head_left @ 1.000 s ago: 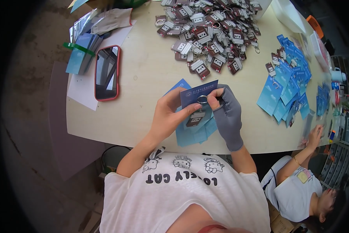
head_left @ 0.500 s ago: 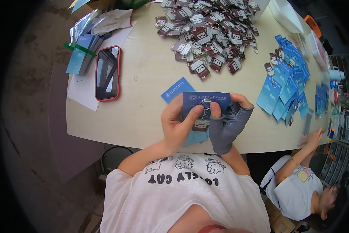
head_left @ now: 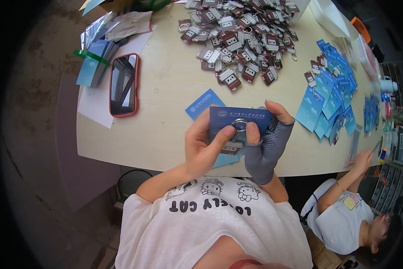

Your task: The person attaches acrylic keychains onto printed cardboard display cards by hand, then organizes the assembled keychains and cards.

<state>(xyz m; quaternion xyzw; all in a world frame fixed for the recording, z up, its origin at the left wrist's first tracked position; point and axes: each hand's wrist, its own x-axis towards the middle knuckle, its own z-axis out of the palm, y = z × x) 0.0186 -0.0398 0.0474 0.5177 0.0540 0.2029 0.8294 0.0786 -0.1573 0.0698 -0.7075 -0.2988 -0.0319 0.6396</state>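
My left hand is bare and pinches a dark blue printed card by its left side, with the thumb at a metal split ring on the card's face. From the ring a short chain runs down to a brown and silver keychain charm, partly hidden behind my thumb. My right hand, in a grey fingerless glove, holds the card's right side. Its thumb presses beside the ring, and its index finger sticks up past the card's edge. The fingers behind the card are hidden. Another blue card lies on the table just beyond.
A heap of keychains covers the far middle of the table. Blue cards with keychains are piled at right. On the left lie a red-cased phone and a strapped card stack. A co-worker sits at right.
My right thumb and index finger have shifted slightly right and loosened from the card's edge. The card has tilted a little, and the charm sits more to the left behind my thumb.
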